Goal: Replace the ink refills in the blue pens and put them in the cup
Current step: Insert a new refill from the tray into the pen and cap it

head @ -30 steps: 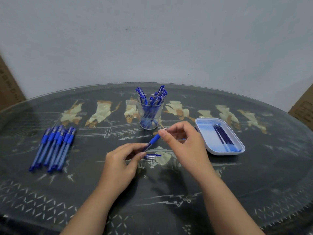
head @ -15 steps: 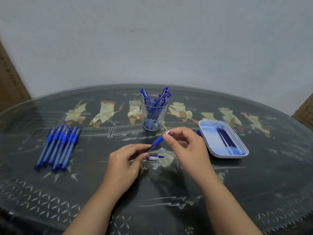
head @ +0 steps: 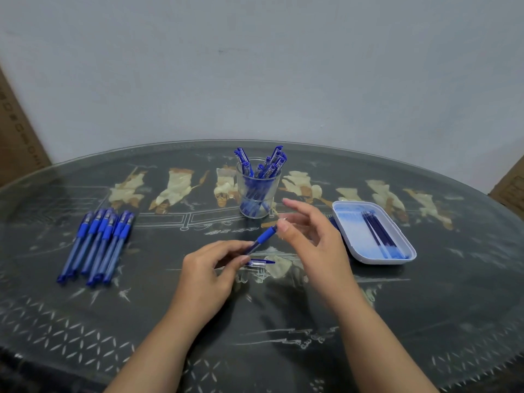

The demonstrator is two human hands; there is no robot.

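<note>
My left hand point(head: 209, 268) grips the clear barrel of a blue pen point(head: 262, 238) that points up and to the right, just above the table. My right hand point(head: 312, 239) pinches the pen's small metal tip between thumb and a finger, and its index finger is lifted and spread away. The pen's cap point(head: 262, 262) lies on the table under my hands. Behind them a glass cup point(head: 256, 194) holds several blue pens. A white tray point(head: 351, 245) on the right holds several dark refills point(head: 378, 231). A row of several capped blue pens point(head: 96, 245) lies on the left.
The table is a dark glass-topped oval point(head: 425, 321) with pale inlay figures. Cardboard boxes stand at the far left point(head: 17, 137) and far right point(head: 510, 188) edges. A grey wall rises behind the table.
My right hand's fingers have spread apart at the pen's tip, with the index finger lifted. My left hand and the pen have stayed in the same place.
</note>
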